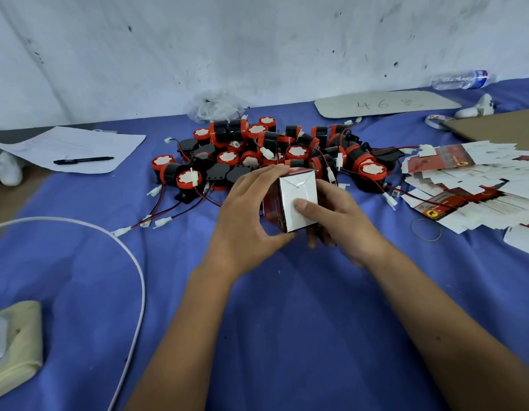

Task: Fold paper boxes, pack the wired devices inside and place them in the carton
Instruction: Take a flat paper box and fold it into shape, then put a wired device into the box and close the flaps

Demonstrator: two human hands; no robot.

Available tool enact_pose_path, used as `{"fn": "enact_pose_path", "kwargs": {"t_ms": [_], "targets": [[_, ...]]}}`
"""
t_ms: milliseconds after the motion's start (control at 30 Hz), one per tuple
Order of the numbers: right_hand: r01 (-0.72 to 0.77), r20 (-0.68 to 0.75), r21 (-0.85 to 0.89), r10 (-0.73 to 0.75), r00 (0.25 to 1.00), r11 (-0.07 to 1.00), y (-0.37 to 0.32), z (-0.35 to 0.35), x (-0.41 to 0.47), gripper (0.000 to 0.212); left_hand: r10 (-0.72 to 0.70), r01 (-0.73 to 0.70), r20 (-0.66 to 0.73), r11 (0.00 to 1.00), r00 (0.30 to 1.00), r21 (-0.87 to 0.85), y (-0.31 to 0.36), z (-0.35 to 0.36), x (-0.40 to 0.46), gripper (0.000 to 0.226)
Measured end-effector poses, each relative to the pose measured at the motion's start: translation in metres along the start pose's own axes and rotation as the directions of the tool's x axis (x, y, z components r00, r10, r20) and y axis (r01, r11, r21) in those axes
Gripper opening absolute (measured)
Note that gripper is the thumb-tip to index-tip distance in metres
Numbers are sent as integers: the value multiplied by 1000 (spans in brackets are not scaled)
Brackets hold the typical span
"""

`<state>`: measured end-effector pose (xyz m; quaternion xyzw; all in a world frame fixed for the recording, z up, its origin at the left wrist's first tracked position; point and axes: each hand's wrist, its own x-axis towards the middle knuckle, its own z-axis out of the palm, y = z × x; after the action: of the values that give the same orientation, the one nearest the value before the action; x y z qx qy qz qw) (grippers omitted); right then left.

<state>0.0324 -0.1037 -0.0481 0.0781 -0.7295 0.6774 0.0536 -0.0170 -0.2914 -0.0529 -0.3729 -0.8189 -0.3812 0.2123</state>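
head view: only one camera, looking down at blue-covered table (287, 307)
box (297, 200): mid-table, held just near of the device pile, lifted or tipped off the cloth, can't tell which
box look: small paper box, red/black printed sides, white end face turned up toward camera; end flaps folded in, seams meet in a diagonal tuck, looks closed on this end
box axis: long axis runs roughly away from camera and down; the far end is hidden
left hand (245, 209): grasping box from the left, fingers over the far top edge, thumb at near bottom corner
right hand (331, 215): grasping box from the right, thumb (302, 206) pressed flat on the white face, fingers curled under
key relation: box sits between both hands, both equally near; thumb is already on the flap, so seating it is a push straight into the face
devices (275, 152): pile of black/red round units with red-black wires and white plugs, far side of box, touching distance
flat boxes (470, 185): unfolded blanks fanned out at right
carton: not identifiable; brown cardboard edge (500, 126) far right, can't tell if it's the carton
step guess: closing the bottom end; can't see whether a device is inside
other: paper sheet (76, 149) with pen (83, 160) far left, bottle (462, 80) far right, white cable (133, 292) near left
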Motion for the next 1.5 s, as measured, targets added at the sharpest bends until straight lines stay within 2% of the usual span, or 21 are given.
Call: {"fn": "enact_pose_path", "kwargs": {"t_ms": [233,500,567,633,700,733,767,800,833,900,933,967,1033,1100,1167,1233,1267,1333,1367,1433,1500], "targets": [[26,-95,-121,-38,995,992,5,6,1,20,53,-52,-23,998,998,44,3,4,-1,81],[1,-171,-142,-26,985,990,9,4,4,27,44,-43,-34,999,998,28,5,4,-1,78],[-3,-170,-194,-31,985,981,8,-3,5,33,25,-25,-35,1000,999,11,3,3,-1,79],[14,-144,-129,-33,989,992,7,-9,5,36,-2,2,-31,1000,1000,-11,3,1,-2,83],[47,-104,80,-39,994,996,5,-11,5,29,-17,16,-30,999,999,-33,3,0,-2,89],[77,-99,129,-65,993,989,3,-11,4,26,-19,18,-17,999,1000,-51,3,-2,-1,91],[117,-113,107,-105,988,987,2,-9,3,25,-25,25,9,996,1000,-91,4,-4,0,91],[169,-141,-22,-170,975,985,1,-9,2,27,-47,55,45,981,998,-187,4,-5,1,88],[231,-144,-231,-268,953,945,1,-7,1,30,-94,117,85,939,992,-323,4,-6,2,82],[324,-22,-655,-446,895,683,3,0,0,34,-246,281,142,757,959,-590,5,-5,2,71],[370,74,-729,-471,879,576,3,5,0,34,-336,345,146,669,930,-658,5,-4,2,70],[418,149,-720,-465,873,554,3,10,-1,35,-406,380,124,645,905,-663,5,-3,2,70],[497,195,-629,-498,845,597,4,19,-2,34,-494,425,49,687,868,-590,3,0,2,61],[519,73,-536,-576,814,666,2,18,-3,24,-555,442,-44,706,831,-553,-3,2,1,42],[456,-112,-545,-600,792,704,2,8,-2,24,-575,415,-117,702,810,-579,-7,2,0,33],[277,-224,-705,-577,786,652,7,-5,2,18,-580,371,-156,681,799,-632,-7,4,-1,34],[159,-232,-782,-518,824,602,12,-10,4,18,-579,357,-174,684,797,-636,-5,5,-2,37],[-7,-162,-884,-293,942,467,23,-13,9,36,-568,362,-211,725,796,-586,-3,8,-2,45],[-35,-115,-923,-186,976,383,29,-13,11,43,-565,371,-229,745,793,-554,-2,10,-2,48],[-23,-54,-962,-106,993,274,35,-8,15,38,-570,396,-247,765,784,-508,-2,15,-3,49],[20,-39,-944,-171,985,328,30,-5,15,21,-577,413,-279,778,768,-474,-3,17,-4,46]]}}
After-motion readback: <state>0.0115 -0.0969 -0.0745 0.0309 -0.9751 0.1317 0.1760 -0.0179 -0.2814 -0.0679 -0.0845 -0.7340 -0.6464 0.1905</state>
